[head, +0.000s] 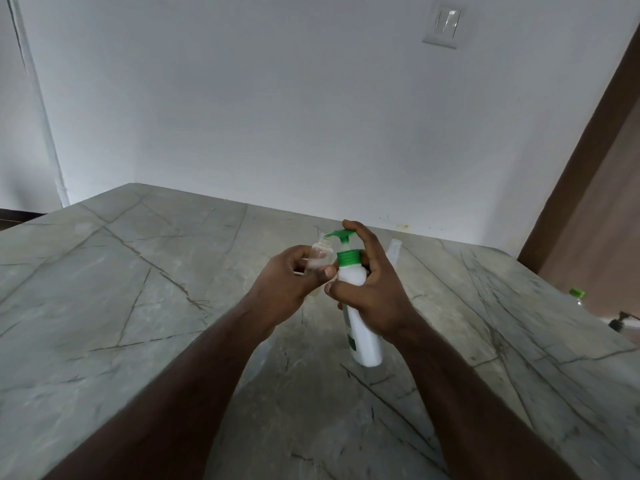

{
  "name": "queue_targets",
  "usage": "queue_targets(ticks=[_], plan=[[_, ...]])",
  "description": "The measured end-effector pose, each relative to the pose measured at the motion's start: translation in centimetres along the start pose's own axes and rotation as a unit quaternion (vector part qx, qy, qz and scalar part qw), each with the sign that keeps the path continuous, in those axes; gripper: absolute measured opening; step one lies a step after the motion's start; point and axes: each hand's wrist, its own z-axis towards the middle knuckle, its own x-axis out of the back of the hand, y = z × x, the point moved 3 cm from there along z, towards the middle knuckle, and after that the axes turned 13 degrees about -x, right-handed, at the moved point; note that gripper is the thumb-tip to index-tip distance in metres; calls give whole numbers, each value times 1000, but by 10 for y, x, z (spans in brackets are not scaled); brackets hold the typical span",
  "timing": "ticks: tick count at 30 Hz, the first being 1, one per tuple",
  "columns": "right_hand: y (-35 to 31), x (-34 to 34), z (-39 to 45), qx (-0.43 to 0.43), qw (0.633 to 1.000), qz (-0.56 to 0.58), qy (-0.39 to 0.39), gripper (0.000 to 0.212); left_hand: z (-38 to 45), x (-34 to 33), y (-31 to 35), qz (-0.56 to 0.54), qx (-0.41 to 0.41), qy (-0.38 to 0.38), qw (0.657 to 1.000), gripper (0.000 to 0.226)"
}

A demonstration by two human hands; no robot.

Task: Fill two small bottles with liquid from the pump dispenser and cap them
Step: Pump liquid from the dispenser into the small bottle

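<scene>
A white pump dispenser with a green collar and green pump head stands on the marble table. My right hand wraps its neck, index finger on top of the pump head. My left hand holds a small clear bottle, uncapped, its mouth right under the green spout. A second small clear bottle stands behind my right hand, partly hidden. No caps are visible.
The grey veined table meets a white wall at the back. A brown door frame rises at the right. Beyond the table's right edge sit a green-capped bottle and a dark pump top.
</scene>
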Motion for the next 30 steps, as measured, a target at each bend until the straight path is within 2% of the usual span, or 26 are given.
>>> queue_targets(ticks=[8,18,27,30], plan=[[-1,1,0,-2,1000,-9,9,82,2,0,-5,12,2,0,1000,39],[0,-1,0,-4,1000,-26,-4,92,1,1,-4,1,-1,2,1000,34],[1,2,2,5,1000,-10,12,78,2,0,-6,13,3,-7,1000,39],[2,1,2,2,1000,-8,8,80,1,0,-6,9,4,-10,1000,40]])
